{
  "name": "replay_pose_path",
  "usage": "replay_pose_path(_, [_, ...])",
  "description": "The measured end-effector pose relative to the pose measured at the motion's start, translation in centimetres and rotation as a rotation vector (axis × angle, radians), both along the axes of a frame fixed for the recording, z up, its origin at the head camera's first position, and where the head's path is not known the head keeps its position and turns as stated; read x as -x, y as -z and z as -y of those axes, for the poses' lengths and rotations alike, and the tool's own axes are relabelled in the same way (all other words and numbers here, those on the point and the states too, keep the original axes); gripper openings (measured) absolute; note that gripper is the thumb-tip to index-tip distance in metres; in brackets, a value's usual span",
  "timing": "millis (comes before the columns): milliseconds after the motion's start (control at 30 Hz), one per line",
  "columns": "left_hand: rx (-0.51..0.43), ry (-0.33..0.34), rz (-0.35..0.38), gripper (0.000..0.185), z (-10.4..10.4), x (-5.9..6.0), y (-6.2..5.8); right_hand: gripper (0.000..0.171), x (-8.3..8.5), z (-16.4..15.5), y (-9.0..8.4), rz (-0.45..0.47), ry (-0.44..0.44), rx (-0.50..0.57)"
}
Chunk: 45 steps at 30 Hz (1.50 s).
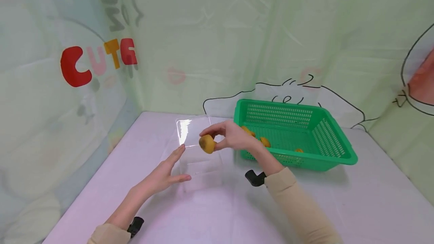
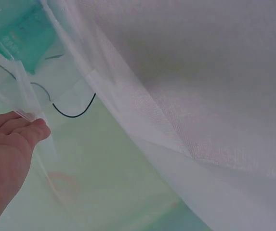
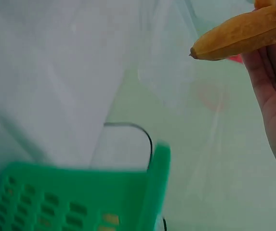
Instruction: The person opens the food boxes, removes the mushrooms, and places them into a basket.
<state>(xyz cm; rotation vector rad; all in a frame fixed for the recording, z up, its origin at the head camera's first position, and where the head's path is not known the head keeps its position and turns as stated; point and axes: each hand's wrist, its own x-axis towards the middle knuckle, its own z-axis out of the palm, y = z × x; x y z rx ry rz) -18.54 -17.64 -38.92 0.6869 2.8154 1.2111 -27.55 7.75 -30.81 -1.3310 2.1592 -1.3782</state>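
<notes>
A small yellow banana (image 3: 234,36) with a dark tip is pinched between the thumb and fingers of my right hand (image 1: 230,134). In the head view it appears nearly end-on, above a clear plastic box (image 1: 200,168) on the table. A transparent flap (image 1: 193,131) stands up behind the box, probably its lid. My left hand (image 1: 162,174) is at the box's left side, thumb apart from the extended fingers. The left wrist view shows its fingertips (image 2: 41,126) at a clear plastic edge, seemingly touching it.
Right of the box stands a green perforated basket (image 1: 306,158). Several yellow fruits (image 1: 265,142) lie inside, partly hidden by the right forearm and the basket's front wall. Printed light-green curtains (image 1: 203,48) hang behind and beside the pale table (image 1: 210,217).
</notes>
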Motion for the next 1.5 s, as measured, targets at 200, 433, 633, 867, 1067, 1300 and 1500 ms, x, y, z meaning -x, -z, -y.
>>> replay_pose_path(200, [0.003, 0.002, -0.018, 0.095, 0.1, 0.2, 0.1, 0.041, 0.8, -4.7, -0.7, -0.025, 0.231, 0.030])
replay_pose_path(433, [0.010, -0.015, -0.013, 0.096, 0.4, 0.3, 0.4, 0.042, 2.1, -9.4, 0.5, -0.044, 0.469, 0.015])
replay_pose_path(633, [0.006, -0.020, -0.014, 0.097, 0.7, 0.4, 0.6, 0.040, 2.7, -11.5, 2.0, -0.088, 0.557, -0.038])
replay_pose_path(867, [0.005, -0.018, -0.017, 0.097, 0.8, 0.5, 0.7, 0.041, 3.0, -12.1, 3.1, -0.094, 0.575, -0.105])
replay_pose_path(1067, [0.009, -0.009, -0.014, 0.097, 0.6, 0.5, 0.5, 0.042, 2.6, -12.7, 3.7, -0.055, 0.558, -0.140])
replay_pose_path(1300, [0.009, -0.001, -0.003, 0.096, 0.2, 0.7, 0.3, 0.042, 2.2, -13.5, 4.0, -0.049, 0.540, -0.108])
replay_pose_path(1500, [0.020, -0.006, 0.002, 0.097, 0.4, 0.7, 0.3, 0.034, 2.0, -13.7, 3.8, -0.072, 0.539, -0.059])
